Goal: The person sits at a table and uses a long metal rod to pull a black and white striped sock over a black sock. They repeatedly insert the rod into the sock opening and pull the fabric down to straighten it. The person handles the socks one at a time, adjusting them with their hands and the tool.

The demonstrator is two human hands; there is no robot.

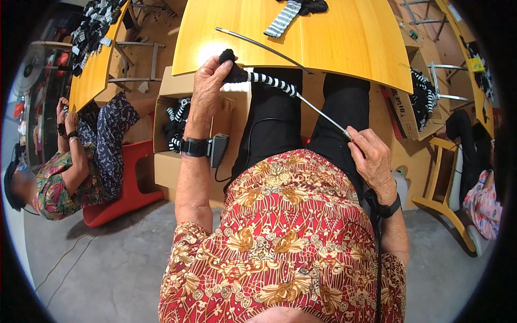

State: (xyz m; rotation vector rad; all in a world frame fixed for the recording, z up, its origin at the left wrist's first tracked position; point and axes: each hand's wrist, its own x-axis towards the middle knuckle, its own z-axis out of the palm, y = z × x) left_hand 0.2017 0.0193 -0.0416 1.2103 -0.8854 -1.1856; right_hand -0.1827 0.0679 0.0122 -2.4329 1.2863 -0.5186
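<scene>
My left hand (209, 81) grips the black toe end of a black-and-white striped sock (264, 79) near the front edge of the yellow wooden table (350, 37). The sock is threaded over a thin metal rod (320, 113) that slants down to my right hand (369, 156), which pinches the rod's lower end above my lap. A second metal rod (264, 47) lies on the table, and another striped sock (283, 20) rests at the table's far side.
A cardboard box (167, 161) with several striped socks stands on the floor to my left. Another person in a floral top (54, 188) sits on a red seat (124, 188) at a neighbouring table (94, 70). A second box (404, 107) and a wooden chair (447, 183) are to the right.
</scene>
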